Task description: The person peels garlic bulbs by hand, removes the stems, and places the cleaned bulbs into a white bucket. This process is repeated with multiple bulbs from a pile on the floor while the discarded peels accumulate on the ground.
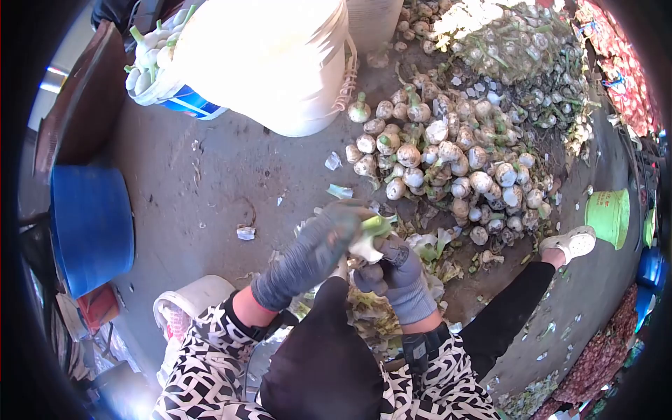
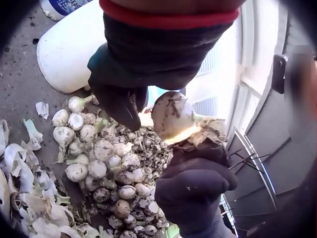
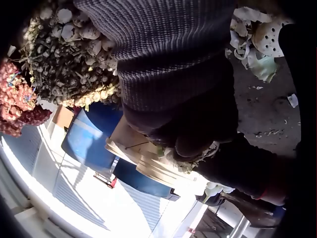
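Note:
Both hands wear grey knitted gloves. My right hand (image 1: 395, 269) grips a garlic bulb (image 2: 171, 119) by its dry, ragged end; the bulb's white side is smeared with soil. A cut green stem (image 1: 376, 225) shows between the hands in the head view. My left hand (image 1: 318, 241), blurred there, is close beside the bulb. In the left wrist view the left hand's fingers (image 2: 116, 101) bend loosely down, with a gap between them and the bulb. The right wrist view shows the right hand (image 3: 185, 119) in shadow, with papery skin under its fingers.
A heap of soil-marked garlic bulbs (image 1: 448, 150) lies ahead on the floor. Peeled skins (image 1: 434, 245) are scattered nearby. A large white bucket (image 1: 294, 84) stands in front, a blue tub (image 1: 91, 227) at left, and a green bucket (image 1: 607, 217) by the outstretched right foot.

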A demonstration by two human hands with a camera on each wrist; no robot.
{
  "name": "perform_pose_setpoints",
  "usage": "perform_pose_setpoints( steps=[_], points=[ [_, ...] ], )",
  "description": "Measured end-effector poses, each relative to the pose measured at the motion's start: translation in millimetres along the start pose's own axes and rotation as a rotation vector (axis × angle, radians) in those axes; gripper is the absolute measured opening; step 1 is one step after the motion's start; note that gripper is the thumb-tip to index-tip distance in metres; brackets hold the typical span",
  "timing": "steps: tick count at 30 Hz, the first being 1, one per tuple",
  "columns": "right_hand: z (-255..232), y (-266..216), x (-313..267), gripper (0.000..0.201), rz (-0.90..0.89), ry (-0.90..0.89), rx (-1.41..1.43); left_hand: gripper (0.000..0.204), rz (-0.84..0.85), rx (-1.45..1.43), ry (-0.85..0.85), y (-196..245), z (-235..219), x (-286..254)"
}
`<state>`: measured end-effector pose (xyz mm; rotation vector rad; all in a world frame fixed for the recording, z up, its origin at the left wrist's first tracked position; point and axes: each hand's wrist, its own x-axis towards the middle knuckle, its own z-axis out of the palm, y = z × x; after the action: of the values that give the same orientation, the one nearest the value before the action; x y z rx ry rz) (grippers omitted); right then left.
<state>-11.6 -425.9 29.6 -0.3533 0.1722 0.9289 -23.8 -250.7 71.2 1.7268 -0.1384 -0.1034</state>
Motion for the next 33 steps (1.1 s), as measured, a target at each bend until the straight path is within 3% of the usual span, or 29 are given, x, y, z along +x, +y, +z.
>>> perform_pose_setpoints(
  steps=[1, 3, 4, 5, 6, 7, 9, 10, 11, 13, 14, 17, 19, 20, 22, 23, 25, 28, 29, 31, 32, 33],
  points=[
    [3, 5, 0, 0.035, -0.049, 0.048, -0.039, 0.036, -0.016, 0.103, 0.031, 8, 10, -6],
    [13, 5, -3, 0.037, -0.041, 0.036, 0.058, 0.037, -0.164, -0.177, -0.004, -4, 4, -7],
    [9, 10, -1, 0.037, -0.015, -0.143, 0.220, 0.037, -0.168, -0.177, -0.013, -10, 0, -7],
    [6, 13, 1, 0.037, 0.012, -0.324, 0.380, 0.041, -0.270, -0.430, -0.044, -17, -4, -7],
    [2, 10, -2, 0.038, -0.041, -0.215, 0.312, 0.045, -0.374, -0.681, -0.074, -19, -7, -7],
    [-23, 21, -9, 0.036, -0.215, -0.035, 0.251, 0.045, -0.379, -0.678, -0.082, -11, -8, -4],
    [-20, -1, -24, 0.038, -0.136, -0.010, 0.390, 0.052, -0.420, -0.561, -0.124, 12, -14, 5],
    [-37, -1, -34, 0.043, -0.095, -0.127, 0.343, 0.058, -0.357, -0.531, -0.182, 5, -16, 6],
    [-48, -1, -48, 0.043, -0.101, -0.127, 0.345, 0.058, -0.358, -0.529, -0.187, 4, -17, 6],
    [-53, -3, -65, 0.047, 0.333, 0.281, -0.810, 0.054, -0.197, -0.719, -0.207, 3, -16, 5],
    [-49, -4, -66, 0.047, 0.331, 0.281, -0.810, 0.054, -0.196, -0.718, -0.208, 3, -15, 4],
    [-9, -11, -69, 0.041, 0.279, 0.369, -1.373, 0.053, -0.287, -0.677, -0.163, 4, -14, 6],
    [15, -13, -68, 0.039, 0.227, 0.441, -1.739, 0.055, -0.166, -0.314, -0.151, 3, -9, 9],
    [23, -12, -60, 0.039, 0.219, 0.451, -1.731, 0.054, -0.058, -0.227, -0.206, 2, -11, 12],
    [38, -15, -38, 0.035, -0.300, 0.401, -1.457, 0.054, -0.045, -0.266, -0.238, 2, -7, 11],
    [42, -20, -36, 0.035, -0.314, 0.410, -1.451, 0.053, -0.035, -0.309, -0.256, 1, -7, 11],
    [50, -26, -33, 0.028, 0.054, 0.377, -0.679, 0.055, -0.013, -0.442, -0.241, -1, -9, 12],
    [58, -25, -63, 0.025, 0.066, 0.331, -0.651, 0.063, -0.263, -1.221, 0.016, -4, -7, 8],
    [58, -25, -75, 0.025, 0.110, 0.308, -0.648, 0.061, -0.065, -1.334, -0.056, -20, -5, 10],
    [54, -20, -95, 0.026, -0.022, -0.010, -0.387, 0.051, -0.195, -1.325, 0.078, -11, -4, 12],
    [69, -21, -99, 0.027, 0.070, 0.017, -0.325, 0.050, -0.296, -1.435, 0.183, -14, -3, 14],
    [82, -21, -103, 0.029, 0.159, 0.042, -0.265, 0.050, -0.295, -1.433, 0.177, -20, -4, 15]
  ],
)
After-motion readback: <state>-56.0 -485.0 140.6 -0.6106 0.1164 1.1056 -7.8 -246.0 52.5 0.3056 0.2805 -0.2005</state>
